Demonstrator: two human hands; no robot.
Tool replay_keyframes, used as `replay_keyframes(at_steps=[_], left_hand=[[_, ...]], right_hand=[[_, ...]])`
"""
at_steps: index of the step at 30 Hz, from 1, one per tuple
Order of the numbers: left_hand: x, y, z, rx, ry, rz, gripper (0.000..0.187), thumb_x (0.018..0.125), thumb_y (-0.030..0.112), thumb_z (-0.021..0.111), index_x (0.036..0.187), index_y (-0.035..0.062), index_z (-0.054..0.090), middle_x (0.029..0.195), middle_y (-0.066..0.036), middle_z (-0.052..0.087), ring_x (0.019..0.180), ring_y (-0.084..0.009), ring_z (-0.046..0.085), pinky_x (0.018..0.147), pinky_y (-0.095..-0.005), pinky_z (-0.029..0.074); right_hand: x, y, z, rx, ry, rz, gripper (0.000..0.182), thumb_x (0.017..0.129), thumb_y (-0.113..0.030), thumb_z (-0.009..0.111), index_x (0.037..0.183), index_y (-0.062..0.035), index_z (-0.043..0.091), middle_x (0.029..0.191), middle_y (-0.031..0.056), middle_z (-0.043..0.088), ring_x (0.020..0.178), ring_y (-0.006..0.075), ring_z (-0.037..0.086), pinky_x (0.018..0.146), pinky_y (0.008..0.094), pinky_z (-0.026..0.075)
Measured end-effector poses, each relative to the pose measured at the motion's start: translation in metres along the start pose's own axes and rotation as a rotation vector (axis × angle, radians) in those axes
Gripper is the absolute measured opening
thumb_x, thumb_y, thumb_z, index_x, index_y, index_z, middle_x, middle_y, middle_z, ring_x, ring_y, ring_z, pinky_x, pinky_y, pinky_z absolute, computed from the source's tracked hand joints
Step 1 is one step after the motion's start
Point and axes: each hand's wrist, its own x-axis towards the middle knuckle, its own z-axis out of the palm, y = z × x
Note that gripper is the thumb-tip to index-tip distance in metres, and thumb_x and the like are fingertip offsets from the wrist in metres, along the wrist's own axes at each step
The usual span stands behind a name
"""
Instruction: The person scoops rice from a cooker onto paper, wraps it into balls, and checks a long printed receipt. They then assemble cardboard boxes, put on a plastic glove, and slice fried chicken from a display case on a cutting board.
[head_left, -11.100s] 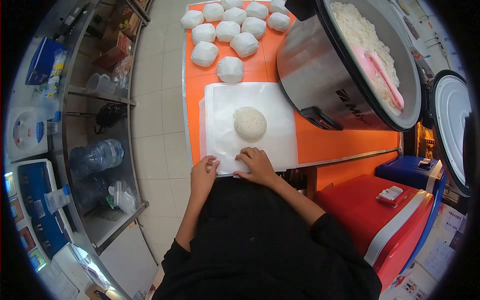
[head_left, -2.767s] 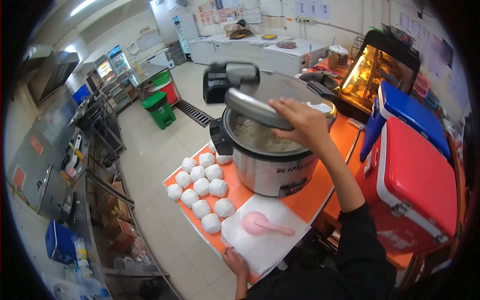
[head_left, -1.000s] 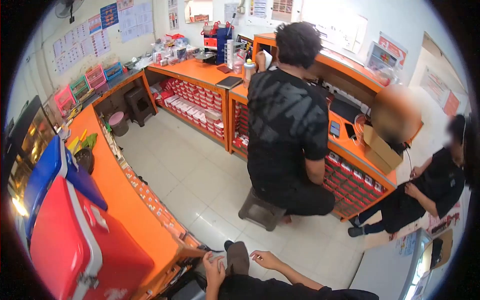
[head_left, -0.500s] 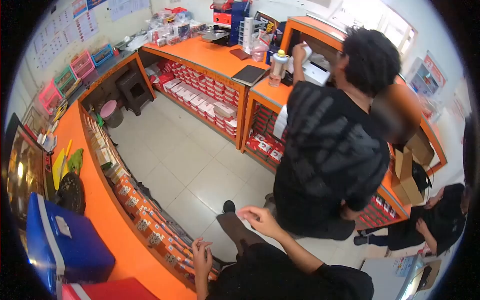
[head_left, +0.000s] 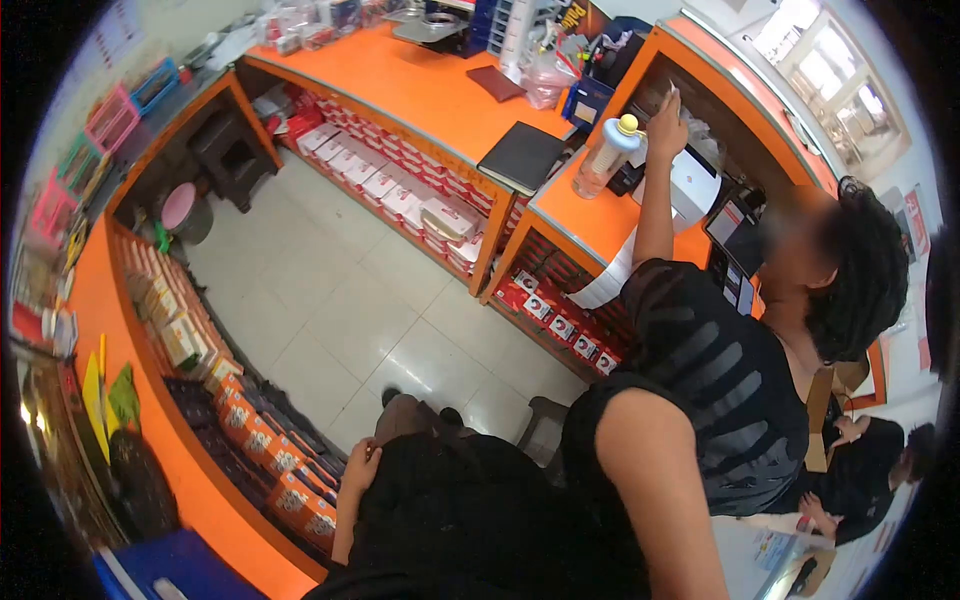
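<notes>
My left hand point(head_left: 362, 465) rests against the dark cloth over my lap point(head_left: 440, 490). Its fingers lie loosely bent on the cloth, and I see nothing in them. On the right, my right arm point(head_left: 655, 480) runs from its black sleeve down past the bottom edge, so my right hand is out of view. Beside that arm, a co-worker point(head_left: 730, 370) in a black shirt reaches toward the orange shelf unit. A small white item is in the co-worker's raised hand point(head_left: 667, 128).
Boxed goods point(head_left: 275, 450) line the curved orange counter point(head_left: 190, 480) at left. A bottle with a yellow cap point(head_left: 605, 158), a black notebook point(head_left: 522, 155) and a white printer-like device point(head_left: 692, 187) stand ahead. A dark stool point(head_left: 232, 155) and a bucket point(head_left: 187, 212) are on the floor.
My left hand has lowered onto my lap. My right hand has left the view. The view has shifted, and the co-worker now appears farther right, bent toward the counter.
</notes>
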Motion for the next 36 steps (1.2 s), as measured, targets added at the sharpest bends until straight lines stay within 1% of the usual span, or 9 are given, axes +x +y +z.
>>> replay_keyframes(at_steps=[3, 5, 7, 15, 19, 25, 30, 32, 36], left_hand=[[0.098, -0.002, -0.025, 0.065, -0.173, -0.003, 0.033, 0.085, 0.021, 0.053, 0.110, -0.0001, 0.051, 0.107, -0.022, 0.054, 0.099, -0.0374, 0.052, 0.087, -0.0399, 0.041], [0.162, 0.011, -0.051, 0.202, -0.326, 0.046, 0.034, 0.085, 0.022, 0.053, 0.111, 0.0001, 0.050, 0.108, -0.023, 0.053, 0.101, -0.0377, 0.051, 0.087, -0.0407, 0.041], [0.213, 0.045, -0.078, 0.397, -0.299, 0.204, 0.036, 0.084, 0.024, 0.053, 0.112, 0.0005, 0.049, 0.107, -0.024, 0.053, 0.102, -0.0381, 0.050, 0.088, -0.0422, 0.040], [0.375, 0.136, -0.120, 0.495, -0.463, 0.383, 0.040, 0.083, 0.024, 0.055, 0.115, 0.0009, 0.047, 0.110, -0.022, 0.053, 0.099, -0.0354, 0.052, 0.085, -0.0404, 0.043], [0.412, 0.203, -0.053, 0.401, -0.794, 0.519, 0.037, 0.086, 0.022, 0.053, 0.115, 0.0007, 0.047, 0.111, -0.021, 0.053, 0.100, -0.0309, 0.055, 0.085, -0.0369, 0.044], [0.401, 0.313, 0.086, 0.241, -1.078, 0.790, 0.040, 0.086, 0.022, 0.053, 0.118, -0.0008, 0.047, 0.115, -0.019, 0.053, 0.104, -0.0288, 0.054, 0.089, -0.0350, 0.042], [0.417, 0.308, 0.261, 0.167, -1.207, 0.520, 0.056, 0.079, 0.028, 0.061, 0.124, -0.0008, 0.045, 0.120, -0.016, 0.053, 0.110, -0.0240, 0.051, 0.091, -0.0342, 0.040], [0.431, 0.289, 0.331, -0.170, -1.175, 0.416, 0.059, 0.075, 0.029, 0.063, 0.125, 0.0018, 0.045, 0.119, -0.011, 0.054, 0.111, -0.0210, 0.049, 0.094, -0.0327, 0.037], [0.395, 0.334, 0.327, -0.027, -1.316, 0.251, 0.055, 0.074, 0.031, 0.065, 0.120, 0.0041, 0.051, 0.117, -0.008, 0.056, 0.110, -0.0195, 0.049, 0.093, -0.0319, 0.037]], right_hand=[[0.006, -0.002, -0.068, 0.049, -0.128, -0.028, 0.059, 0.074, -0.018, 0.053, 0.132, -0.0182, 0.041, 0.136, -0.0087, 0.039, 0.066, 0.0115, 0.062, 0.056, 0.0237, 0.047], [0.009, -0.006, -0.064, 0.048, -0.086, -0.017, 0.059, 0.074, -0.018, 0.052, 0.132, -0.0197, 0.041, 0.134, -0.0098, 0.041, 0.067, 0.0116, 0.062, 0.057, 0.0241, 0.047], [0.014, -0.005, -0.057, 0.047, -0.038, -0.048, 0.058, 0.075, -0.017, 0.051, 0.132, -0.0208, 0.040, 0.132, -0.0106, 0.042, 0.069, 0.0117, 0.061, 0.058, 0.0243, 0.047], [-0.011, 0.019, -0.037, -0.153, -0.201, -0.237, 0.056, 0.076, -0.016, 0.051, 0.131, -0.0182, 0.040, 0.133, -0.0085, 0.041, 0.078, 0.0114, 0.058, 0.063, 0.0223, 0.045], [-0.018, 0.047, -0.033, -0.214, -0.295, -0.300, 0.056, 0.077, -0.015, 0.050, 0.131, -0.0169, 0.040, 0.133, -0.0074, 0.041, 0.083, 0.0113, 0.056, 0.066, 0.0213, 0.044], [-0.022, 0.068, -0.022, -0.223, -0.386, -0.356, 0.054, 0.077, -0.014, 0.050, 0.131, -0.0149, 0.040, 0.133, -0.0058, 0.040, 0.090, 0.0111, 0.053, 0.070, 0.0198, 0.043], [-0.017, 0.106, -0.019, -0.257, -0.426, -0.362, 0.053, 0.078, -0.013, 0.049, 0.130, -0.0133, 0.040, 0.134, -0.0044, 0.040, 0.096, 0.0110, 0.051, 0.073, 0.0185, 0.042], [-0.016, 0.112, -0.008, -0.258, -0.437, -0.377, 0.053, 0.078, -0.013, 0.049, 0.130, -0.0126, 0.040, 0.134, -0.0039, 0.039, 0.099, 0.0109, 0.050, 0.074, 0.0180, 0.042], [-0.020, 0.112, 0.002, -0.242, -0.488, -0.399, 0.052, 0.079, -0.012, 0.049, 0.130, -0.0113, 0.040, 0.134, -0.0028, 0.039, 0.103, 0.0108, 0.049, 0.077, 0.0170, 0.041]])
